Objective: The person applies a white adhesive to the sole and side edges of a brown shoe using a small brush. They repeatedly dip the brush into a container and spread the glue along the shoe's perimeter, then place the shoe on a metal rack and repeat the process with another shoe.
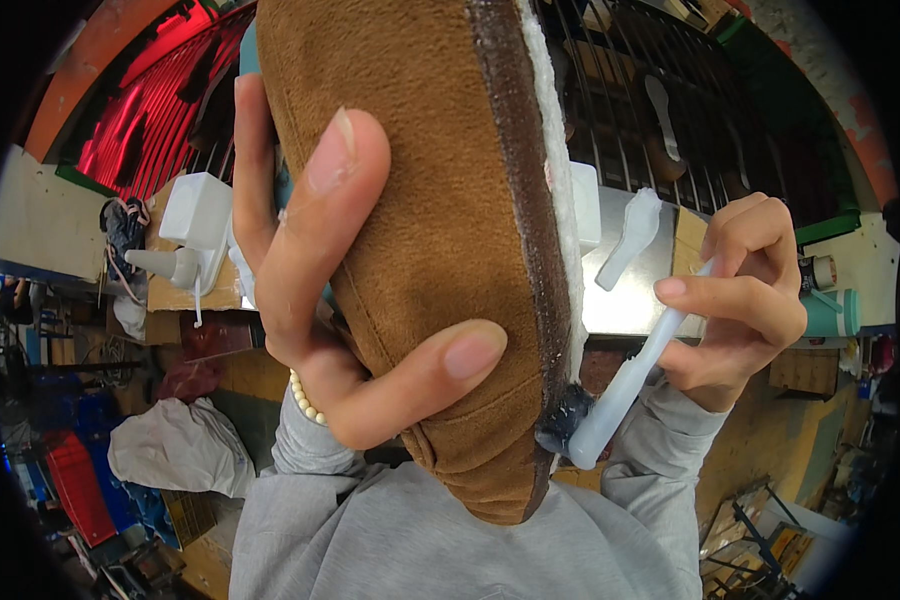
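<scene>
Closest to the camera, the left hand (340, 290) grips a brown suede shoe (440, 230), thumb and forefinger pressed on its side and the other fingers wrapped behind it. A bead bracelet (305, 398) shows at that wrist. Just beside it, the right hand (745, 300) pinches a white brush (625, 385), its dark, wet tip touching the shoe's sole edge. Farther off, a white pump bottle (192, 235) stands on a bench (175, 295), with a teal flask (828, 312) on the other side.

I see the shoe (440, 250) in my left hand (320, 290), the brush (625, 385) touching its right edge.
</scene>
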`<state>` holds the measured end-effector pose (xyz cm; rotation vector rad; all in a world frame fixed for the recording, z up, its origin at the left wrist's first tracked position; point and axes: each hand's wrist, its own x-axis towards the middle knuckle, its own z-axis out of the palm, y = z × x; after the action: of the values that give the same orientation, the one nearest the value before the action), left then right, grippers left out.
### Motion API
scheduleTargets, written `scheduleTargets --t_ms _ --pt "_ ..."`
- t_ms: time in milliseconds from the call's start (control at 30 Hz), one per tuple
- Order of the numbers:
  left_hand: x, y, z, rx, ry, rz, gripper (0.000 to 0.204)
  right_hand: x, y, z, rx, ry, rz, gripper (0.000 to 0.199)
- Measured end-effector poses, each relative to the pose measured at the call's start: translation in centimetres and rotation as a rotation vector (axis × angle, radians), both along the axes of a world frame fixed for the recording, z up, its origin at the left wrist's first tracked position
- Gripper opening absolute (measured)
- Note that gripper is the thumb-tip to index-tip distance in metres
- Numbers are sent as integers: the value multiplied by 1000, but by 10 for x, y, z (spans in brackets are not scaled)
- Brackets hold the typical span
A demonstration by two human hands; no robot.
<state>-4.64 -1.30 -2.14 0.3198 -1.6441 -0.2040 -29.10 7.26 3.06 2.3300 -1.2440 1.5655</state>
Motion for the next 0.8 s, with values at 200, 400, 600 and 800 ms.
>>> scheduleTargets --t_ms 200,400,600,800 --pt "-1 -2 0 -3 4 10 52 3 -7 -9 -40 -89 97 50" --pt "0 -4 0 -5 12 18 50 5 -5 -13 -13 -100 146 49" --pt "-1 -6 0 -12 27 22 48 9 -6 -17 -4 -183 3 49" --pt "-4 -7 -1 -20 38 31 45 10 -6 -17 -17 -171 22 49"
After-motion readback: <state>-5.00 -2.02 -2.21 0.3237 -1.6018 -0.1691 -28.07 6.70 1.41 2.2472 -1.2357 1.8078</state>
